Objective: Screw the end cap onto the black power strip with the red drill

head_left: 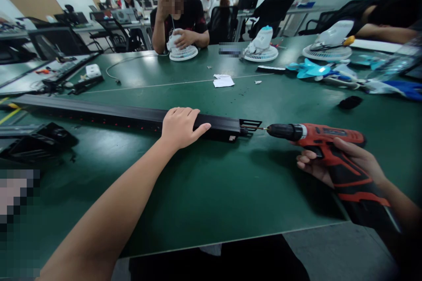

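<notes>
A long black bar (132, 116) with a row of small red marks along its near side lies across the green table. My left hand (180, 127) rests over the bar near its right end, fingers bent across the top and thumb pointing right. In my right hand (313, 167) is a red and black cordless drill (332, 140), held by its handle, with a finger at the trigger. Its long thin bit (255, 127) points left and reaches the slotted bracket (250, 124) at the bar's end. Whether the tip touches a screw is hidden.
Across the green table (231, 193) a person (180, 17) holds a white fan (183, 48). Other fan parts (262, 48), blue fan blades (310, 69) and white paper (223, 81) lie farther back. Black parts (36, 140) sit at the left. The table's near edge runs below my hands.
</notes>
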The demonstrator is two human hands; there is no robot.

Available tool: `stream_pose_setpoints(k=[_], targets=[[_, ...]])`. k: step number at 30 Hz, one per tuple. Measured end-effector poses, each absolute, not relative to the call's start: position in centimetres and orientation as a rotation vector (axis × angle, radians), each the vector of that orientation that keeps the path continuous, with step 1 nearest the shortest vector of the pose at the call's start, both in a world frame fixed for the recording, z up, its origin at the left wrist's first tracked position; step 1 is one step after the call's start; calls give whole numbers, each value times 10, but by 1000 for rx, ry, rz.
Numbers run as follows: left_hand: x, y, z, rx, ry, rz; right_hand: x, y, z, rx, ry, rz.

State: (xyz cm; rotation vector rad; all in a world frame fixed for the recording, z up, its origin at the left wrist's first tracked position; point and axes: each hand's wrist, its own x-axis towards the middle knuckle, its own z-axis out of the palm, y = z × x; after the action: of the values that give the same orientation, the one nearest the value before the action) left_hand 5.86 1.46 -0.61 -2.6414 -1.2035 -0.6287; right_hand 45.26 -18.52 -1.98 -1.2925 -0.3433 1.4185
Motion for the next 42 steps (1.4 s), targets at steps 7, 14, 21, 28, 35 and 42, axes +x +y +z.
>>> stream_pose_setpoints(k=[7, 14, 21, 28, 35, 42], targets=[[59, 13, -5, -2670, -1224, -618, 451, -186, -20, -1311, -370, 1409], [59, 14, -5, -2688, -1226, -584, 451, -185, -17, -1301, -367, 1412], [58, 16, -9, -2675, -1224, -599, 455, -185, -22, -1313, -452, 1406], [59, 15, -5, -2680, -1240, -558, 456, -186, -23, -1305, -463, 1414], [60, 15, -3, -2676, -1229, -583, 451, -185, -19, -1309, -354, 1408], [60, 14, -3, -2654, -1224, -581, 446, -183, -14, -1270, -190, 1409]])
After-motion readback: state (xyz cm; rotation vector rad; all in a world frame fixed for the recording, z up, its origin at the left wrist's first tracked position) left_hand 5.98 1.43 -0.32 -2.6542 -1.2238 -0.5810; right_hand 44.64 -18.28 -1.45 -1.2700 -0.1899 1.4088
